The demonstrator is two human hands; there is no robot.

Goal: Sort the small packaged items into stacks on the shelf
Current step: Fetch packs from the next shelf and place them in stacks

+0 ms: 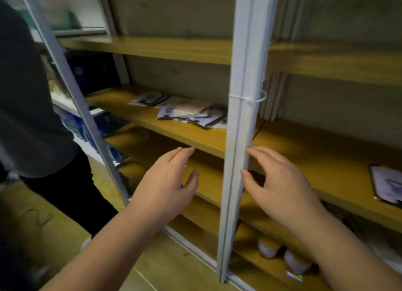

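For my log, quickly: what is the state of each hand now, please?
Left hand: open, fingers relaxed, holds nothing.
Right hand: open, holds nothing, fingers at the white shelf post.

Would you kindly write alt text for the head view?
Two empty hands, left hand and right hand, reach toward a wooden shelf holding a loose pile of small packaged items, either side of a white upright post.

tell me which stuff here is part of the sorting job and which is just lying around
Job: loose pile of small packets on the middle shelf; single packet at far right; left hand and right hand, both empty.

Lying about: jars on the bottom shelf; blue bags.
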